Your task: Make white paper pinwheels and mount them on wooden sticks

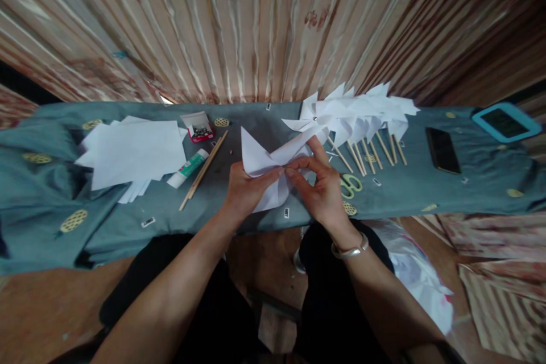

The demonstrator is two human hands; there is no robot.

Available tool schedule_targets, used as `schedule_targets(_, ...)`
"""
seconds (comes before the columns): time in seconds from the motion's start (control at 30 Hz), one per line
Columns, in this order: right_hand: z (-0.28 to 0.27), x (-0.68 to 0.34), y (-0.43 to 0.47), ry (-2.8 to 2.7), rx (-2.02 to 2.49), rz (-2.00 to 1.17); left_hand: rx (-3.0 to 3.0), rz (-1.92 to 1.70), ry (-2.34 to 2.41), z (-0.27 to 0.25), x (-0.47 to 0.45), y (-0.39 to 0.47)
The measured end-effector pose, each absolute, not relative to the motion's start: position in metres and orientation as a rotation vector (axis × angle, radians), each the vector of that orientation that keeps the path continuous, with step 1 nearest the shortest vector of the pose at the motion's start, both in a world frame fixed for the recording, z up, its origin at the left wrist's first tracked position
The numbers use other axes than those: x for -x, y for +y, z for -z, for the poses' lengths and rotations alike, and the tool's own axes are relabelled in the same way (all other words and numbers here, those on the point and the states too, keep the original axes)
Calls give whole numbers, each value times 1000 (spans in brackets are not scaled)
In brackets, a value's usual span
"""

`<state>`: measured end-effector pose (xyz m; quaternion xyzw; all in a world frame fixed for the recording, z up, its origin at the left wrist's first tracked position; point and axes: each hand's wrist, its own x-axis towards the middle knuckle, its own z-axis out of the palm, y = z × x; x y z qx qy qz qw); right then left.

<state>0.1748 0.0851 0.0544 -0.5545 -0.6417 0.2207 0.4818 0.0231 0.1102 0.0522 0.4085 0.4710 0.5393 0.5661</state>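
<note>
A white paper pinwheel [261, 160] with folded blades is held between my two hands, above the near edge of the cloth-covered table. My left hand [249, 186] grips its left side, with the thumb pressed at the centre. From the right, my right hand [316, 182] pinches the paper at that same centre with thumb and forefinger. Whatever fastens the middle is hidden under the fingertips. Just beyond my right hand lies a row of white pinwheels [358, 111] on wooden sticks, the nearest with a pin at its centre. Green-handled scissors [352, 185] lie beside my right hand.
On the left of the table [409, 196] lie a stack of white paper [136, 151], a glue stick [187, 168], wooden sticks [203, 170] and an open red-and-white box of pins [199, 129]. A phone [442, 149] and a blue-framed tablet [507, 121] lie on the right. A plastic bag [420, 273] stands on the floor.
</note>
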Motion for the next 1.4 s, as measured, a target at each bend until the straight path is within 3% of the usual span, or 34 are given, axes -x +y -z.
schedule_targets(0.3,-49,-171,81,-1485,1332,-447,-910,-1269,1110,-54,-19,104)
schedule_targets(0.83,-49,-172,74,-1460,1462,-769,-743,-1231,1114,-43,-11,86)
schedule_targets(1.4,-45,-157,70,-1490,1614,-688,-665,-1231,1156,-25,-5,80)
